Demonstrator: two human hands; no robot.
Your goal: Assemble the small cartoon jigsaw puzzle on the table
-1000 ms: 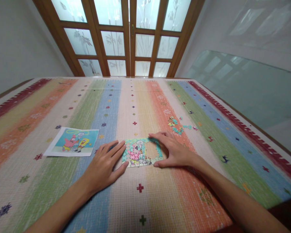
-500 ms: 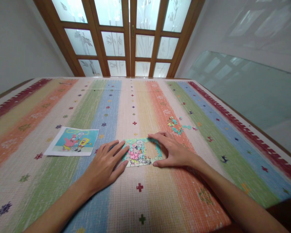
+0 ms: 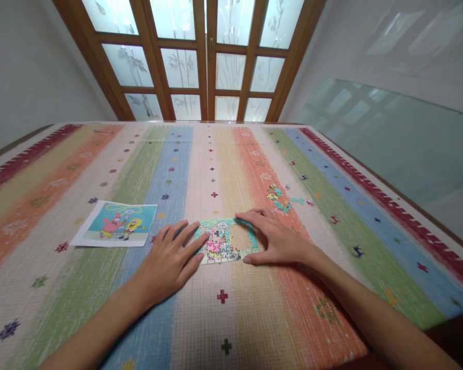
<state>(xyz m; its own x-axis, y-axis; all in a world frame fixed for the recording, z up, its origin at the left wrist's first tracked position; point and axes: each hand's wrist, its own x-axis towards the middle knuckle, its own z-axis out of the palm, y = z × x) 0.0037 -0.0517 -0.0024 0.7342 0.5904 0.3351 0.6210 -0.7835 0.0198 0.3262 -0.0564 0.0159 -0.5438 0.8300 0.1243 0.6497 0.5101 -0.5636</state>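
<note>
A small, partly joined jigsaw puzzle (image 3: 226, 240) lies flat on the striped tablecloth (image 3: 224, 318), with a gap in its right half. My left hand (image 3: 168, 262) lies flat with fingers stretched out, its fingertips resting on the puzzle's left edge. My right hand (image 3: 275, 237) also lies flat, the fingers along the puzzle's top right edge and the thumb at its lower right corner. Neither hand holds anything. A little heap of loose puzzle pieces (image 3: 281, 198) sits beyond my right hand.
A printed cartoon picture (image 3: 118, 223) lies on the cloth to the left of my left hand. Wooden-framed glass doors (image 3: 208, 56) stand behind the table's far edge. A glass panel (image 3: 401, 139) runs along the right side.
My left hand's fingers have slid a little to the right, further onto the puzzle's left edge. The right hand has hardly moved.
</note>
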